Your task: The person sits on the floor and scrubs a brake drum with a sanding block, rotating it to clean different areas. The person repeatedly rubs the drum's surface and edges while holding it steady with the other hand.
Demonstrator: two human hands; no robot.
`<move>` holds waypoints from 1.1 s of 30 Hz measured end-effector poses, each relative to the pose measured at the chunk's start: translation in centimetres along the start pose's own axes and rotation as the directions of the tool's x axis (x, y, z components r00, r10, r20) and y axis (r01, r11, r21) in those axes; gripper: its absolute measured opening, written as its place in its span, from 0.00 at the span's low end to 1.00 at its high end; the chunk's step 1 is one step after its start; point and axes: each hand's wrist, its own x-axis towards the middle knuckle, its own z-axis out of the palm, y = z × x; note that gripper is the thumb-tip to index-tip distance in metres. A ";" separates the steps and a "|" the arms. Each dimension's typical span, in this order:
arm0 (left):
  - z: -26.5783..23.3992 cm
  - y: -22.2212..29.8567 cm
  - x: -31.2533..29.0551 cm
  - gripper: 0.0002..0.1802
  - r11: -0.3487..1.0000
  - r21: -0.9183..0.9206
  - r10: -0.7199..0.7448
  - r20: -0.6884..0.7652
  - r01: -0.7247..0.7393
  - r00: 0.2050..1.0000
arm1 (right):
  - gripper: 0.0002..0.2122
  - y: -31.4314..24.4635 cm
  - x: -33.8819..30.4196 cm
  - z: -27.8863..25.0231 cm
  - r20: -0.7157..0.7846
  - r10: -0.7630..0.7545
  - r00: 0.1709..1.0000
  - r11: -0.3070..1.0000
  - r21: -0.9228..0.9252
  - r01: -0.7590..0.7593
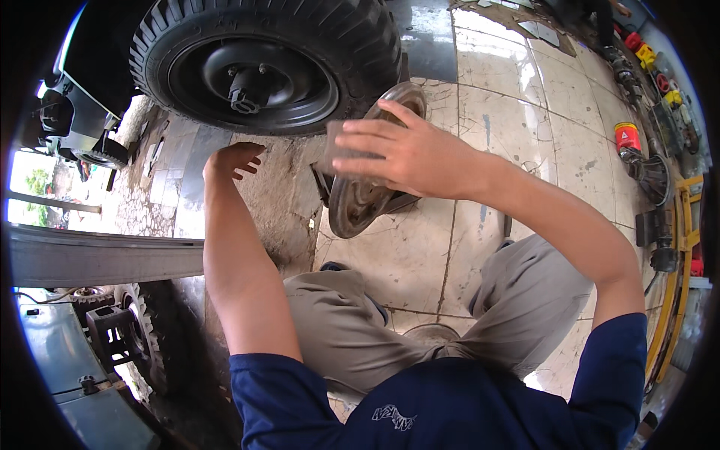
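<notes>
A worn, rusty round metal disc [351, 214] stands tilted on its edge in front of me, above the tiled floor. My right hand [394, 154] reaches across its face, fingers stretched out over a flat brown-grey piece [330, 146] that is blurred by motion. Part of the disc lies hidden behind that hand. My left hand [236, 159] hangs in the air left of the disc, below the large black tyre [367, 52]. Its fingers are loosely bent and apart, with nothing visible in them.
The big wheel with its black hub [244, 94] stands just beyond my hands. A grey metal beam [105, 255] crosses at left, above another tyre [146, 337]. A red can [627, 136], metal parts and a yellow frame [681, 247] line the right side.
</notes>
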 end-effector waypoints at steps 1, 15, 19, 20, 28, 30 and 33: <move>-0.1 0.1 0.2 0.36 1.000 -0.005 0.009 0.003 -0.009 1.000 | 0.26 0.4 0.0 -0.5 0.013 -0.067 0.998 0.998 0.004 0.066; 0.3 0.6 0.2 0.35 0.998 0.009 0.064 -0.018 -0.064 0.998 | 0.28 3.0 -0.2 0.2 -0.052 0.119 0.991 0.991 -0.046 -0.122; 0.6 -0.3 -0.7 0.35 0.999 -0.013 0.048 -0.016 -0.048 0.999 | 0.29 1.7 -0.1 0.0 -0.020 0.162 0.987 0.986 0.034 -0.161; 0.6 -0.4 -0.7 0.35 0.999 -0.006 0.040 -0.021 -0.040 0.999 | 0.29 1.1 0.1 -0.3 0.001 0.103 0.995 0.993 0.063 -0.103; 1.0 0.8 -2.1 0.35 0.998 0.057 0.021 -0.036 -0.019 0.999 | 0.27 2.4 -0.5 -1.0 0.015 0.284 0.959 0.948 0.147 -0.283; 1.0 -0.3 -1.7 0.36 0.999 0.046 0.005 -0.040 -0.004 0.999 | 0.27 1.1 0.0 -1.5 0.040 0.161 0.986 0.976 0.145 -0.166; 1.3 0.8 -1.5 0.35 0.999 0.045 0.004 -0.045 -0.002 0.999 | 0.25 0.9 0.1 -1.8 0.039 0.126 0.991 0.980 0.147 -0.130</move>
